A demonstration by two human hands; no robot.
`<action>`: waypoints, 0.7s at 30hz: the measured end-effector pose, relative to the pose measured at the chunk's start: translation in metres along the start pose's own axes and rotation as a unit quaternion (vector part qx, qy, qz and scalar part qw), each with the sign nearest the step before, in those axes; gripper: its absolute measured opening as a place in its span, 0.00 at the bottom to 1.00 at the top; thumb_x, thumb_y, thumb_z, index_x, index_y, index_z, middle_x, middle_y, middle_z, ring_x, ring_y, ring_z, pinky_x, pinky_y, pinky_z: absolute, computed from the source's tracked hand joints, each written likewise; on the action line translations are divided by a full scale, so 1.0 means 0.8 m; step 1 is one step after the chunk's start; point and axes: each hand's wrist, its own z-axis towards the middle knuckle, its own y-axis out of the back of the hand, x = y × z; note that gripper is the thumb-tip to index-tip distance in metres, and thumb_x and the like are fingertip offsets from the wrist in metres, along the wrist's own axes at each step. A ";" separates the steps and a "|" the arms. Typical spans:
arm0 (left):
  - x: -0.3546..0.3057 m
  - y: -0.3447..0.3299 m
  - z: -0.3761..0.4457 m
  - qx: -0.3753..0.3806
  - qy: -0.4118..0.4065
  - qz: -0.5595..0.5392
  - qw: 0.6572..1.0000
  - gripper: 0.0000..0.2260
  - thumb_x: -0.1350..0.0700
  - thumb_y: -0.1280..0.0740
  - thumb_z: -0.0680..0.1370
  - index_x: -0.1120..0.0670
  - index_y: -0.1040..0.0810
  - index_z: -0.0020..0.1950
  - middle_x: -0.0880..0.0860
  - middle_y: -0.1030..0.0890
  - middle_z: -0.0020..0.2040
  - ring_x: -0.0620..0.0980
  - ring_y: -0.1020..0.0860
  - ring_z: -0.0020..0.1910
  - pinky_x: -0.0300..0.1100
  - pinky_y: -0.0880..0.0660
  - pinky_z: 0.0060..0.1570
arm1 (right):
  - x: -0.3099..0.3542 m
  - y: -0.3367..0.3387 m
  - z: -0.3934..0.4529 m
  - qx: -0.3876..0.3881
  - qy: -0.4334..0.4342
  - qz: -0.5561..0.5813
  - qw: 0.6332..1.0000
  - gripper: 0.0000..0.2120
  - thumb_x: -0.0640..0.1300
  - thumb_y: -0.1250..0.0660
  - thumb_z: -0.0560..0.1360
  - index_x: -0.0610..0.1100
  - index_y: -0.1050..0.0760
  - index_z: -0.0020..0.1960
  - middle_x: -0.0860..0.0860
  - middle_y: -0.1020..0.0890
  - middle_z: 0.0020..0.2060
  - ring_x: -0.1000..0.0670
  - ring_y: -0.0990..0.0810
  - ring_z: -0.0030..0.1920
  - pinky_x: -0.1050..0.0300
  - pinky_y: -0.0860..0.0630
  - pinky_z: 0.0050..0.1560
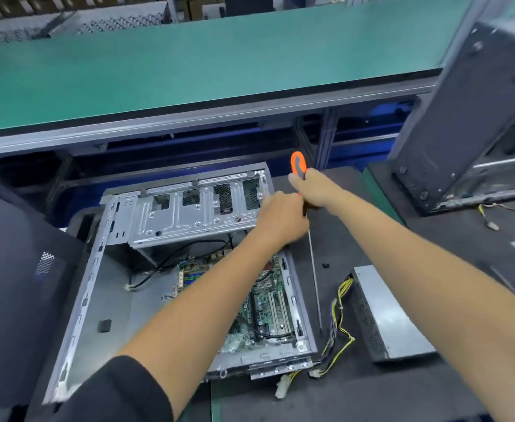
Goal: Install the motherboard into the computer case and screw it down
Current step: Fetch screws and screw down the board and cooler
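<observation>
Dark matting covers the worktop, with a green shelf running behind it. At the worktop's middle the open computer case lies on its side, the motherboard inside near its right wall. Above the case's far right corner, the right hand wraps curled fingers round the orange handle of a long screwdriver, shaft pointing down. Beside it the left hand is blurred; I cannot tell its fingers. A power supply rests toward the right edge.

One head-worn wide-angle view looks forward and steeply down, close above the open computer case. A green shelf crosses the far side.
</observation>
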 end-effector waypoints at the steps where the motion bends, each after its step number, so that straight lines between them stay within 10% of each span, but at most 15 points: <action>1: -0.002 -0.007 0.003 0.002 -0.006 0.063 0.998 0.06 0.59 0.38 0.74 0.58 0.24 0.46 0.59 0.21 0.45 0.59 0.27 0.49 0.47 0.37 0.46 | -0.009 -0.007 0.005 0.022 -0.020 0.015 0.999 0.14 0.52 0.44 0.81 0.40 0.33 0.54 0.46 0.26 0.41 0.45 0.28 0.43 0.56 0.36 0.33; 9: -0.016 -0.053 0.036 0.123 -0.022 0.280 0.952 0.13 0.58 0.40 0.78 0.55 0.27 0.62 0.52 0.22 0.56 0.51 0.24 0.53 0.43 0.38 0.57 | -0.059 -0.028 0.034 0.152 -0.116 0.067 0.979 0.06 0.40 0.40 0.80 0.39 0.31 0.45 0.45 0.27 0.37 0.50 0.30 0.35 0.57 0.32 0.39; 16: -0.025 -0.062 0.044 0.255 -0.130 0.333 0.898 0.14 0.57 0.43 0.81 0.57 0.28 0.65 0.54 0.24 0.62 0.39 0.29 0.50 0.25 0.39 0.53 | -0.084 -0.058 0.051 0.154 -0.200 0.107 0.961 0.17 0.39 0.46 0.82 0.43 0.40 0.34 0.47 0.34 0.27 0.50 0.40 0.33 0.63 0.35 0.26; 21: -0.024 -0.064 0.048 0.234 0.005 0.285 0.930 0.14 0.57 0.40 0.80 0.55 0.29 0.66 0.51 0.25 0.62 0.53 0.29 0.64 0.44 0.38 0.63 | -0.088 -0.076 0.062 0.144 -0.148 -0.029 0.978 0.16 0.41 0.45 0.83 0.33 0.28 0.64 0.37 0.22 0.58 0.40 0.23 0.51 0.52 0.27 0.49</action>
